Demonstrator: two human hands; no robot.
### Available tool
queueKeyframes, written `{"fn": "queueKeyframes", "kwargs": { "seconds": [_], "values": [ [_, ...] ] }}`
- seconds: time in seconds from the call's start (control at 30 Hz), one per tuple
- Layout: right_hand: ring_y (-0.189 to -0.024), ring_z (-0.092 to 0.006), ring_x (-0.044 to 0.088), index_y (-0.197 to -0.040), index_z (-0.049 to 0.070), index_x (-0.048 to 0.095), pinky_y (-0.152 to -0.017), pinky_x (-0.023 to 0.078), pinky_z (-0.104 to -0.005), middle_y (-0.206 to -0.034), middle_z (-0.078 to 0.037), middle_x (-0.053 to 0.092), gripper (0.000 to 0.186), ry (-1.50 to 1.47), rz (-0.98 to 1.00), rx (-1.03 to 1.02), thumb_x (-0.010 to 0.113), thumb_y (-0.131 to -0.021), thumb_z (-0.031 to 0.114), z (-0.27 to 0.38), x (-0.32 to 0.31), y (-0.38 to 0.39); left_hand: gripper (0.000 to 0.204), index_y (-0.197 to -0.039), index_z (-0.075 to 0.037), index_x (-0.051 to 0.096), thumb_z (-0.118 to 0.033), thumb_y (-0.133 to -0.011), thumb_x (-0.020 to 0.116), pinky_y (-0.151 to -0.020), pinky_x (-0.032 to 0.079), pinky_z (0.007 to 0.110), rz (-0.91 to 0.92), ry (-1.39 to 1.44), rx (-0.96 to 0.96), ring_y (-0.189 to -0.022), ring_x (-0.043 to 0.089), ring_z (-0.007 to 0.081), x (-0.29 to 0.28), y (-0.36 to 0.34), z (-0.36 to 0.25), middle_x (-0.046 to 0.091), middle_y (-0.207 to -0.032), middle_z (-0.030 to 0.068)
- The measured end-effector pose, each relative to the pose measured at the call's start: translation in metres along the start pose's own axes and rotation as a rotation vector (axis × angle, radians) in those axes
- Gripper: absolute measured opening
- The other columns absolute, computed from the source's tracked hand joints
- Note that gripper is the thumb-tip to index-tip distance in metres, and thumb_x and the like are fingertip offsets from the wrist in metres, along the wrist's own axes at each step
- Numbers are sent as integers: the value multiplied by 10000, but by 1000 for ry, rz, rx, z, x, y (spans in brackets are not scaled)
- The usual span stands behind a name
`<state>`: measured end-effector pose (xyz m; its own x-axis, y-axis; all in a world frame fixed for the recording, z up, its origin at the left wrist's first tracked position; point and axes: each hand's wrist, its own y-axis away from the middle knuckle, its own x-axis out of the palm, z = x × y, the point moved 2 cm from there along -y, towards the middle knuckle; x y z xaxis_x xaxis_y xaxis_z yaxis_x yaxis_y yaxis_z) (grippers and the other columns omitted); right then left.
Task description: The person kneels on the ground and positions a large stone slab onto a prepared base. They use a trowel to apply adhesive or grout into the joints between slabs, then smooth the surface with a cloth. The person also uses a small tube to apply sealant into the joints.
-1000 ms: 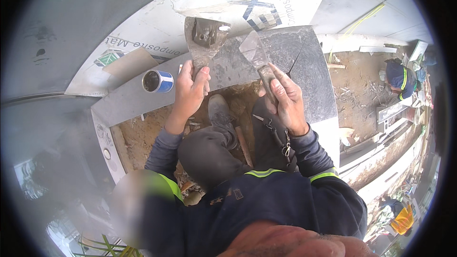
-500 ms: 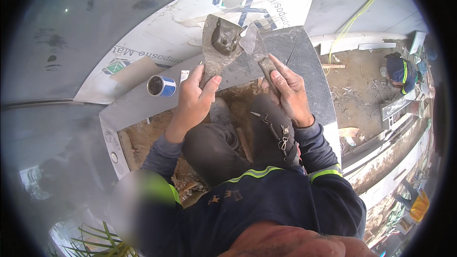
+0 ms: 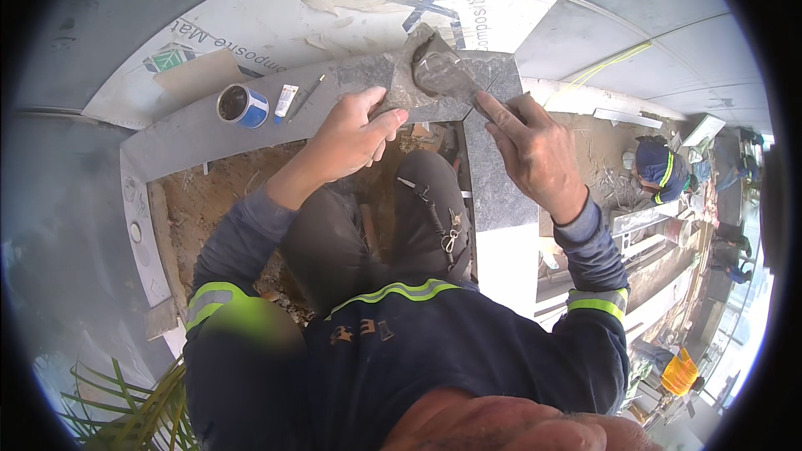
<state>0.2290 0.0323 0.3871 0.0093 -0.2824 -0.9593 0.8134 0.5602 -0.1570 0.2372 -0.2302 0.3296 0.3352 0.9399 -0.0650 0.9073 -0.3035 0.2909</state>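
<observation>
My left hand [image 3: 355, 135] is closed round the handle of a wide putty knife [image 3: 402, 88], its blade pointing away from me. A lump of dark grey paste [image 3: 422, 48] sits on that blade. From the right, my right hand [image 3: 539, 154] grips a second putty knife [image 3: 451, 79], the forefinger stretched along it. This smaller blade lies over the wide one, against the paste, and partly covers it. Both tools are above the grey stone ledge [image 3: 505, 146].
On the ledge at left stand a blue-and-white tin [image 3: 244, 106], a white tube [image 3: 285, 102] and a thin stick-like tool [image 3: 307, 98]. Printed board [image 3: 317, 8] lines the far wall. Soil lies inside the ledge. A co-worker [image 3: 660, 169] crouches at right; a plant [image 3: 138, 409] is at lower left.
The smaller putty knife has swung left and flat over the wide blade and its paste. My right hand has turned knuckles up. The view has shifted, showing the tube and stick fully.
</observation>
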Motion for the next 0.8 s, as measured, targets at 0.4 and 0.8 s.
{"fn": "queueKeyframes", "kwargs": {
  "seconds": [0.4, 0.8],
  "values": [
    [-658, -313, 650, -1250, 121, 746, -575, 503, -398, -898, -102, 672, 344, -85, 75, -110, 729, -908, 101, -12, -16, -12, 263, -1034, 22, 578, -233, -1016, 637, -478, 407, 255, 72, -120, -46, -577, 527, 67, 9, -12, 15, 572, -784, 37],
    [-678, -282, 632, -1281, 81, 726, -625, 492, -404, -903, -130, 683, 383, -115, 93, -56, 736, -899, 58, -21, -24, -5, 319, -946, 39, 556, -259, -1001, 656, -519, 440, 302, 69, -110, -38, -563, 526, 98, 15, -15, 13, 598, -720, 63]
  ]
}}
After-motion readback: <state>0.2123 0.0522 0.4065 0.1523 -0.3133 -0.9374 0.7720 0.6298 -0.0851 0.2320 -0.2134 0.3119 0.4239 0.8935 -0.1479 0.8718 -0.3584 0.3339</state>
